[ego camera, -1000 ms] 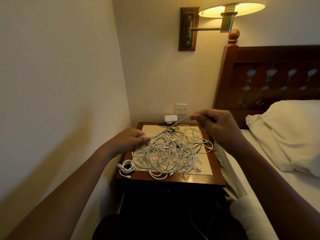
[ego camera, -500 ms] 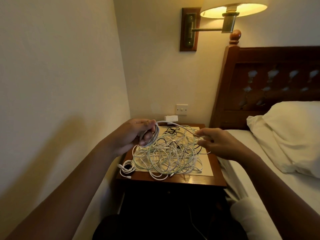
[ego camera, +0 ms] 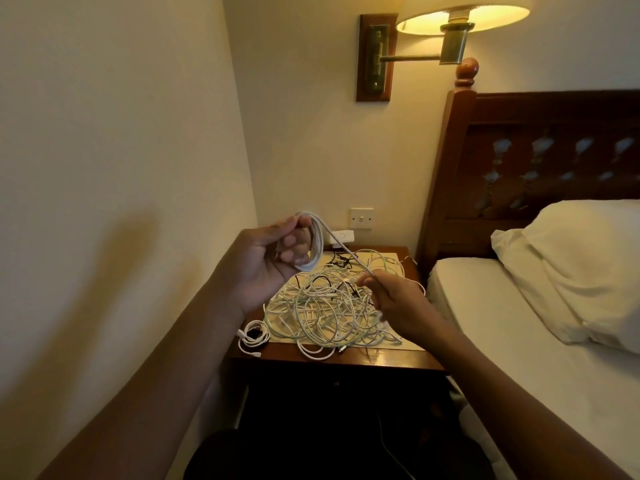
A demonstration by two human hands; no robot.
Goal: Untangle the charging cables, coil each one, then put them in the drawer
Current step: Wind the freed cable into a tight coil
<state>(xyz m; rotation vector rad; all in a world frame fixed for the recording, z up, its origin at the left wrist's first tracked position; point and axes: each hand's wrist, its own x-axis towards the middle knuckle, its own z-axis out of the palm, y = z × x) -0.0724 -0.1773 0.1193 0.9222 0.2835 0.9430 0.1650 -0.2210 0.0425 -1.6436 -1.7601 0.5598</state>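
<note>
A tangled heap of white charging cables (ego camera: 329,306) covers the top of the wooden nightstand (ego camera: 398,360). My left hand (ego camera: 268,261) is raised above the heap's back left and grips a small coil of white cable (ego camera: 317,242) looped round its fingers. From that coil a strand runs down and right to my right hand (ego camera: 398,301), which pinches it just above the heap. A small coiled white cable (ego camera: 254,336) lies apart at the nightstand's front left corner. The drawer front below the top is in deep shadow.
A wall stands close on the left. The bed (ego camera: 540,358) with a white pillow (ego camera: 581,271) and dark headboard adjoins the nightstand on the right. A white adapter (ego camera: 341,236) sits at the back by a wall switch (ego camera: 362,218). A lit wall lamp (ego camera: 460,15) hangs above.
My left hand has risen and turned, with more loops of cable round its fingers. My right hand has dropped from shoulder-high at the right down to the heap, still on the same strand.
</note>
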